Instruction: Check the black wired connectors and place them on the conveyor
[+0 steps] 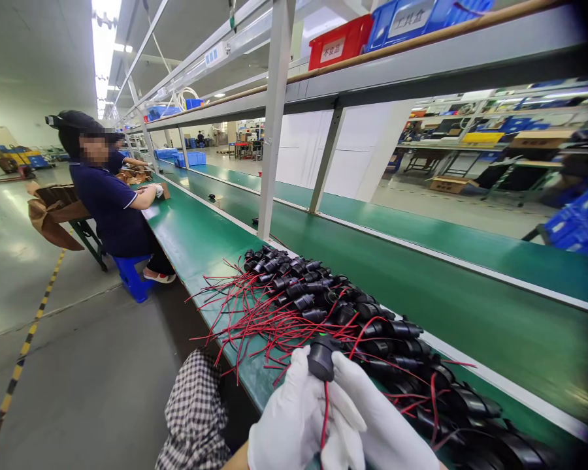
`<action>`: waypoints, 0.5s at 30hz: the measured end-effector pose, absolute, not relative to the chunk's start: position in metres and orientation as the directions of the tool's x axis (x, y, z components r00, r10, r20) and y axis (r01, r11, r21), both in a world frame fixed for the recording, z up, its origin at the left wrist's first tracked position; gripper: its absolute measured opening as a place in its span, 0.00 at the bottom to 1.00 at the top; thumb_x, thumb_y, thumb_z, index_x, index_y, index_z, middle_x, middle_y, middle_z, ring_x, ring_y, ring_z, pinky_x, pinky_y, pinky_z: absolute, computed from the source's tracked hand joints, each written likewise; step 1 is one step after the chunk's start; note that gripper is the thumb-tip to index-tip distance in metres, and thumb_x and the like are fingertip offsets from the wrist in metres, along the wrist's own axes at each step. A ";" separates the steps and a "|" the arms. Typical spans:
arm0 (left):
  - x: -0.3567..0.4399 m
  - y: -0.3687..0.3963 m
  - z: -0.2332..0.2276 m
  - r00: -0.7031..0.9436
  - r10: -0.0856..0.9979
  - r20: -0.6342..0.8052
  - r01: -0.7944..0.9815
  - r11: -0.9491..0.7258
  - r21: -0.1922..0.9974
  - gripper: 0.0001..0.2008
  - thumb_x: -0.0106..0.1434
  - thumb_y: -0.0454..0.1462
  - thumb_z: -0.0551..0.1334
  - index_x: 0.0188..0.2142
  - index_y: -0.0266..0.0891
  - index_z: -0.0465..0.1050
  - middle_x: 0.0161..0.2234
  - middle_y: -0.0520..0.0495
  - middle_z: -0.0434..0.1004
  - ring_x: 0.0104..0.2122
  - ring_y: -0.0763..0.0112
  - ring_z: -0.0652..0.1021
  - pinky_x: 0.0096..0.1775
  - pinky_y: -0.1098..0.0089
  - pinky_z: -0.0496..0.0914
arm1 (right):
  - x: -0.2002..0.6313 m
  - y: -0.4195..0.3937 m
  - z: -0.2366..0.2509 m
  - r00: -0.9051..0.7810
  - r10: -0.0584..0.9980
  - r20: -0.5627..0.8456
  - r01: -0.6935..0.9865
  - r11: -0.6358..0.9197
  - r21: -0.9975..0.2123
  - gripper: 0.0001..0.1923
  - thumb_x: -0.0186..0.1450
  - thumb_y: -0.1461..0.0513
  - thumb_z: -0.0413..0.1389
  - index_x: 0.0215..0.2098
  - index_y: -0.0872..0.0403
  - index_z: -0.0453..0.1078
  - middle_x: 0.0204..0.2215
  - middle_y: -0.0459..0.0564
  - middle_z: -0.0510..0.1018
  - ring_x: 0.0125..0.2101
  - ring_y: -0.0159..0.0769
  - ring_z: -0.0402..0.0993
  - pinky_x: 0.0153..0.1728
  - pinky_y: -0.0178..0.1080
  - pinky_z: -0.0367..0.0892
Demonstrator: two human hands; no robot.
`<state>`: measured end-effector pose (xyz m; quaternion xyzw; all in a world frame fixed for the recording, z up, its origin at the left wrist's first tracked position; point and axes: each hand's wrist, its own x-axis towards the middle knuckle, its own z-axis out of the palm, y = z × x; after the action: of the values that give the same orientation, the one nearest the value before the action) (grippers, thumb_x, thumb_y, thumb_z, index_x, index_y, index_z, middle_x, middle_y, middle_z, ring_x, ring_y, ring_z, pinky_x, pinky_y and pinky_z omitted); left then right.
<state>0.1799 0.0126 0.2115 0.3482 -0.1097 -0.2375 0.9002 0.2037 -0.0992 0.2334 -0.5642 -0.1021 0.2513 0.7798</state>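
A short black cylindrical part (pixel 322 359) with a red lead hanging from it is held upright between both gloved hands. On its left side are the closed fingers of my left hand (pixel 289 414), in a white glove. Gripping it from the right is my right hand (pixel 372 408), gloved too, with its lower fingers curled under the part near the lead. Just beyond my hands, a long heap of similar black parts (pixel 304 301) lies on the green bench (pixel 196 228). Their red and dark wires (pixel 269 320) spread toward the near edge.
Behind the parts runs a green conveyor belt (pixel 372 267), with a white post (pixel 274 130) at the bench's far edge. A red bin (pixel 340 42) and a blue bin (pixel 411 23) stand on the overhead shelf. A co-worker (pixel 108 189) sits farther along, handling brown cardboard.
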 end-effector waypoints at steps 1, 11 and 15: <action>0.179 0.015 0.210 0.884 -0.464 0.059 0.288 0.639 0.714 0.41 0.59 0.68 0.50 0.31 0.30 0.76 0.18 0.43 0.73 0.16 0.72 0.72 0.20 0.74 0.63 | 0.209 -0.105 0.244 0.858 0.499 -0.124 -0.273 0.238 -0.932 0.28 0.64 0.40 0.52 0.41 0.55 0.76 0.32 0.55 0.81 0.39 0.49 0.78 0.44 0.49 0.75; 0.186 0.050 0.182 0.992 -0.087 0.094 -0.037 0.512 0.858 0.22 0.61 0.51 0.65 0.46 0.38 0.78 0.44 0.39 0.80 0.46 0.59 0.78 0.55 0.63 0.67 | 0.332 -0.291 0.418 0.767 -0.171 0.619 0.102 -0.919 -0.381 0.09 0.62 0.55 0.61 0.34 0.52 0.72 0.45 0.62 0.77 0.61 0.68 0.58 0.55 0.65 0.52; 0.182 0.051 0.169 0.981 -0.178 0.078 -0.005 0.375 0.927 0.20 0.63 0.53 0.62 0.44 0.42 0.80 0.41 0.42 0.82 0.44 0.58 0.79 0.52 0.63 0.69 | 0.397 -0.305 0.369 0.932 0.007 0.363 0.087 -0.975 -0.205 0.05 0.62 0.64 0.63 0.30 0.56 0.72 0.33 0.49 0.78 0.46 0.43 0.74 0.55 0.57 0.63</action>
<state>0.1820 0.0513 0.1686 0.5566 -0.0826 -0.0524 0.8250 0.3967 -0.3052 0.3691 -0.9766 -0.0240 -0.1833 0.1094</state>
